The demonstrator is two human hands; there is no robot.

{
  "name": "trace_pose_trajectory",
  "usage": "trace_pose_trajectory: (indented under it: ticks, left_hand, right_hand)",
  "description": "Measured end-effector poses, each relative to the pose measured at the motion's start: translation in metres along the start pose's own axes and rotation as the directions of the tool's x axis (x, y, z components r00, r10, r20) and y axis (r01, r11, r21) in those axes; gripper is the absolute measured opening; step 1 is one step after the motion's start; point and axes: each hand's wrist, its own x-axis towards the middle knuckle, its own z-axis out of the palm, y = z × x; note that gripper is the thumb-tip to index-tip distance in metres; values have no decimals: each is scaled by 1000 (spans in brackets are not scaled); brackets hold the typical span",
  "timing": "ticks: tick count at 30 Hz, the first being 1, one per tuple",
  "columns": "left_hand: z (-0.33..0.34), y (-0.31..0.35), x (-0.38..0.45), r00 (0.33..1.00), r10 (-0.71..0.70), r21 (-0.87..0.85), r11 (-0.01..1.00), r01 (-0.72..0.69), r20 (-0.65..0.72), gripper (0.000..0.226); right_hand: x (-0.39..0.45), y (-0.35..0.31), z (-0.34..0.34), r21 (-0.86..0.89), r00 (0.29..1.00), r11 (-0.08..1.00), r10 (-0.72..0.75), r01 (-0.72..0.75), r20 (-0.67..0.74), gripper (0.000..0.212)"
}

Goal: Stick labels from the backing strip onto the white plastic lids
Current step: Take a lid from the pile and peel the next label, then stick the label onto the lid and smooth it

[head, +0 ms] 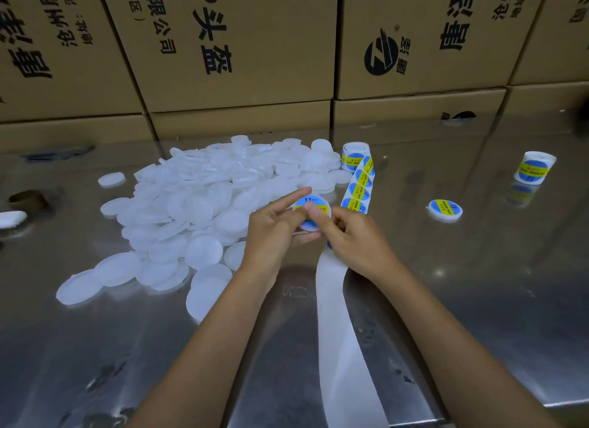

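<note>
My left hand (277, 230) holds a white plastic lid (314, 209) from below and the left, its index finger stretched out over the rim. A blue and yellow label lies on the lid's top. The thumb of my right hand (353, 236) presses on that label, while the other fingers hold the backing strip (338, 316). The strip runs up from the table's near edge, through my right hand, to a label roll (355, 155) standing behind. A big heap of bare white lids (204, 201) spreads to the left.
One labelled lid (444, 209) lies alone on the shiny metal table (478, 284) to the right. A second label roll (534, 168) stands further right. Cardboard boxes (242, 61) wall off the back. A brown ring (28, 200) and a white object (11, 219) sit at the left edge.
</note>
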Motion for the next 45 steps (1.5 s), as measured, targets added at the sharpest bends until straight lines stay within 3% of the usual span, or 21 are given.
trace_pose_trajectory:
  ticks: [2, 6, 16, 21, 24, 26, 29, 33, 37, 40, 45]
  left_hand:
    - [0, -2, 0, 998, 5, 23, 1000, -4, -56, 17]
    - [0, -2, 1, 1000, 6, 69, 998, -4, -24, 20]
    - [-1, -4, 3, 986, 9, 205, 978, -44, 169, 53]
    - [-3, -7, 4, 992, 23, 223, 974, -52, 128, 51]
    - [-4, -7, 6, 993, 66, 188, 979, -83, 96, 45]
    - [-8, -7, 8, 992, 123, 324, 938, -122, 19, 46]
    - [-11, -13, 8, 971, 239, 715, 679, -165, -3, 48]
    - [-11, -19, 8, 969, 248, 838, 527, -142, 8, 46]
    - [-16, -23, 9, 971, 240, 923, 377, -80, -14, 41]
    - [-17, -24, 7, 981, 191, 939, 342, -32, -36, 42]
    - [-19, -21, 7, 984, 175, 935, 352, -39, -25, 38]
  right_hand:
    - [0, 0, 2, -13, 1000, 1000, -15, 15, 12, 53]
    - [1, -1, -1, 35, 998, 999, -21, 19, 54, 50]
    - [3, 0, -7, 134, 990, 984, 106, -118, 95, 49]
    - [2, -3, -7, 243, 988, 963, 89, -118, 127, 51]
    - [5, -3, -10, 263, 981, 946, 180, -192, 68, 47]
    - [10, -1, -14, 404, 950, 867, 313, -292, 16, 42]
    - [14, 7, -27, 648, 872, 663, 490, -376, 4, 38]
    - [15, 16, -37, 840, 790, 391, 609, -377, 71, 34]
    - [16, 21, -44, 956, 731, 140, 675, -258, 99, 32]
    - [17, 24, -50, 987, 685, 10, 721, -161, 104, 31]
    - [17, 26, -50, 985, 680, -15, 722, -170, 129, 29]
